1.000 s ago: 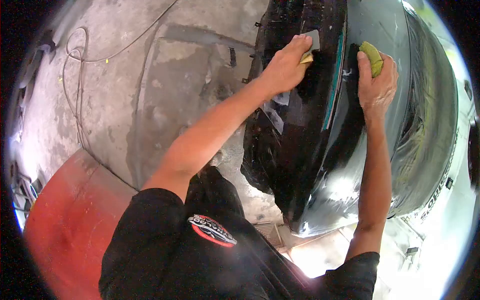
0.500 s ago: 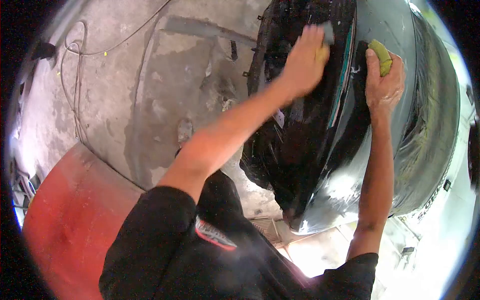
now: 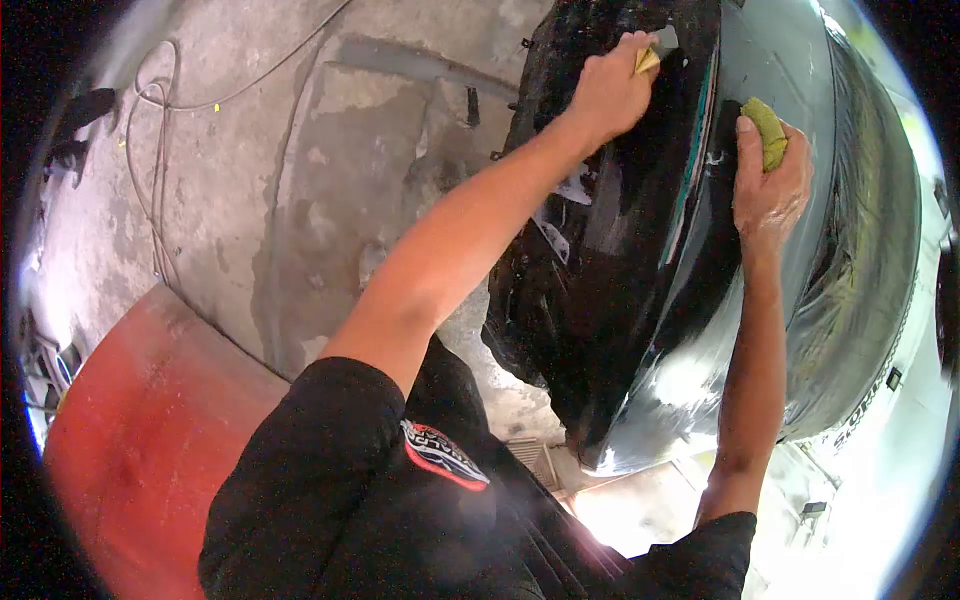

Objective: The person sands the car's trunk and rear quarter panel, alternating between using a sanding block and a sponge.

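My left hand is closed on a folded yellowish pad with a grey face, which rests against the black panel of a car body. My right hand grips a green-yellow sponge over the grey painted surface, to the right of a thin teal and white stripe. Whitish wet patches lie on the black panel below my left hand. The fingertips of my right hand are partly hidden behind the sponge.
A red curved panel stands at the lower left. A thin hose lies looped on the concrete floor. Plastic sheeting covers the car at the right. A floor grate shows near the bottom middle.
My left hand has moved slightly up, and its pad shows more clearly. My right hand and the sponge sit a little lower in view.
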`<action>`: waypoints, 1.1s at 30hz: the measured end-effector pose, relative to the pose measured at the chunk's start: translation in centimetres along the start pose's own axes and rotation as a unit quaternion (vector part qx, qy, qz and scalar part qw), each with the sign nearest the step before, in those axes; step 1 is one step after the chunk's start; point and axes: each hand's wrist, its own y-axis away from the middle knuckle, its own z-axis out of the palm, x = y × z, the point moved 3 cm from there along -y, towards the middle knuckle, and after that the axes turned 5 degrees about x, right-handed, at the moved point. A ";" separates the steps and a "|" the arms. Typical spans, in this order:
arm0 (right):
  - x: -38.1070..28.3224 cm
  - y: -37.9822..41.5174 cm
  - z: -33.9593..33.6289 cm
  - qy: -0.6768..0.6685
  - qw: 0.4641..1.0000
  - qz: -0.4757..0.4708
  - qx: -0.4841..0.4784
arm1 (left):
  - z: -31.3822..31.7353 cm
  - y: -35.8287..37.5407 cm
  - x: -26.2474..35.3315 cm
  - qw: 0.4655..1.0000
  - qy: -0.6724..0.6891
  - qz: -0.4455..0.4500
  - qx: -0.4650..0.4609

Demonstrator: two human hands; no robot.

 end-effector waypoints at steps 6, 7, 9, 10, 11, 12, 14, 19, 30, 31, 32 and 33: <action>-0.2 -0.1 0.0 0.006 1.000 0.014 0.013 | -0.7 15.2 -1.6 0.992 0.050 0.119 -0.010; -0.3 -0.1 0.0 0.005 1.000 0.016 0.014 | -0.5 14.2 -1.9 0.988 0.036 0.151 0.019; -0.6 -0.3 0.0 -0.005 1.000 0.011 0.007 | 0.8 9.0 -3.2 0.974 0.009 0.212 0.076; -0.6 -0.2 -0.1 -0.008 1.000 0.011 0.003 | 1.8 4.7 -3.4 0.971 -0.019 0.210 0.112; -0.4 -0.1 -0.1 -0.011 1.000 0.009 -0.002 | 2.0 0.3 -3.6 0.974 -0.056 0.194 0.102; -0.3 -0.1 -0.2 -0.014 1.000 0.006 -0.006 | 1.9 -2.1 -2.8 0.972 -0.096 0.180 0.113; -0.5 0.0 -0.4 -0.014 1.000 0.006 -0.011 | 2.0 -0.2 -3.0 0.974 -0.103 0.183 0.086; -0.4 -0.1 -0.3 -0.014 1.000 0.002 0.002 | -0.9 20.2 -2.0 0.990 0.040 0.131 -0.022; 0.0 0.1 -0.2 -0.007 1.000 0.006 -0.005 | 2.5 6.6 -2.8 0.982 -0.033 0.173 0.074; 0.1 0.0 -0.2 -0.004 1.000 0.006 -0.005 | 1.4 12.1 -1.8 0.981 -0.006 0.188 0.049; 0.1 -0.1 -0.3 -0.007 1.000 -0.002 0.000 | 0.6 17.4 -1.7 0.984 0.016 0.174 -0.015; 0.1 -0.1 -0.3 -0.010 1.000 -0.009 0.005 | -0.3 21.9 -1.5 0.985 0.038 0.152 -0.071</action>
